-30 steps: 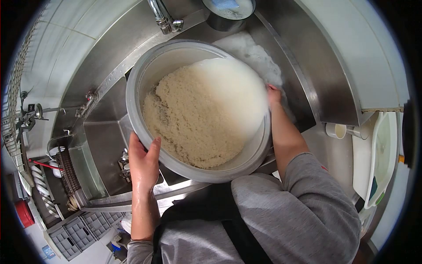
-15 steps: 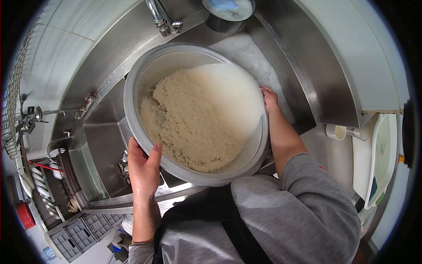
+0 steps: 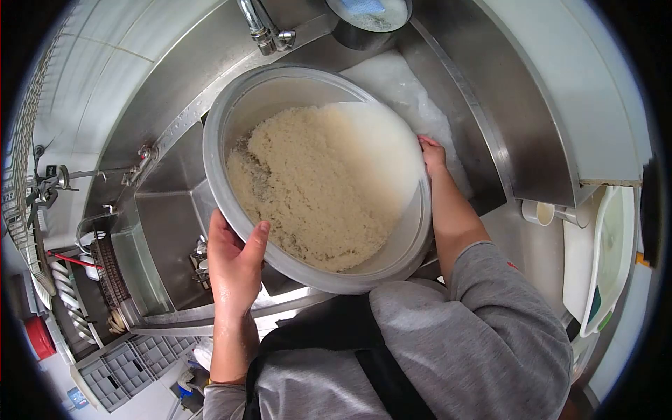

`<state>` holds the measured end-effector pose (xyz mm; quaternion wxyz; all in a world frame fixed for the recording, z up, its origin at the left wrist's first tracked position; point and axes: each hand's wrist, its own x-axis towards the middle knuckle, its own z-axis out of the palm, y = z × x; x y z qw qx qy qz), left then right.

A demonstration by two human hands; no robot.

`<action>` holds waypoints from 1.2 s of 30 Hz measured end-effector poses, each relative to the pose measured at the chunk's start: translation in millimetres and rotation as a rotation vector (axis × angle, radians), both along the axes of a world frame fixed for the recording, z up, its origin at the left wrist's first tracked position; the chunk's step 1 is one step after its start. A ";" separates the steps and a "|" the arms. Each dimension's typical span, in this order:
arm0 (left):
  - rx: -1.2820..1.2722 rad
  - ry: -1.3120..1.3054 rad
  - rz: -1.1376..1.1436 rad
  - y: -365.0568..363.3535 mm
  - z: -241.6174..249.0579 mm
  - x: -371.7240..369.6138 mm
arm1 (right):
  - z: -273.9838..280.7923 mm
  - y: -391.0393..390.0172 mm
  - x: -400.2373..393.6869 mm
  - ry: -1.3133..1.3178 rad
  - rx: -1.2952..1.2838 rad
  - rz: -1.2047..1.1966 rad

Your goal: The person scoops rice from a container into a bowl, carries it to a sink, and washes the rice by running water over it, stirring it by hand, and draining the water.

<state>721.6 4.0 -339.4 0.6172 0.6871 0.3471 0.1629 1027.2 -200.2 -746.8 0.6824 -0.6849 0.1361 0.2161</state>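
Both my hands hold a large, round grey-white pot (image 3: 215, 150), tilted toward the right over the sink. Rice (image 3: 308, 189) is heaped on its left side, and cloudy white water (image 3: 378, 143) has pooled on the right up to the rim. My left hand (image 3: 236, 262) grips the near-left rim, its thumb on top and the fingers hidden under the wall. At the right rim, my right hand (image 3: 432, 152) is closed on the edge. Beyond that side, whitish foamy water (image 3: 402, 77) lies on the sink bottom.
A chrome faucet (image 3: 266, 31) hangs over the far side. Behind the pot stands a dark container (image 3: 364, 38) with suds and a blue cloth. Cutlery (image 3: 201, 262) lies in the left basin (image 3: 164, 217). A white cup (image 3: 537, 212) is on the right.
The pot tips slightly more to the right, and the water reaches closer to the right rim. Both hands keep their hold, while the view shifts a little.
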 end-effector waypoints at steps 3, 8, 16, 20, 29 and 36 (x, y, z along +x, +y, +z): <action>-0.009 0.003 -0.008 0.6 1.5 0.4 | -12.9 0.7 3.5 -0.055 0.045 -0.088; -0.026 -0.019 -0.028 1.2 0.8 1.8 | -16.9 -0.6 5.6 -0.113 -0.021 -0.057; -0.041 -0.001 -0.042 0.7 6.9 6.3 | -3.3 1.6 2.2 -0.183 -0.122 0.002; -0.058 -0.015 -0.043 -0.1 8.4 8.2 | -1.3 1.6 2.0 -0.179 -0.137 0.016; -0.080 0.024 -0.039 -2.1 15.8 13.5 | -7.6 0.2 4.3 -0.264 -0.357 0.086; -0.071 0.026 -0.069 -1.8 18.8 16.7 | -6.5 0.2 3.8 -0.359 -0.575 0.146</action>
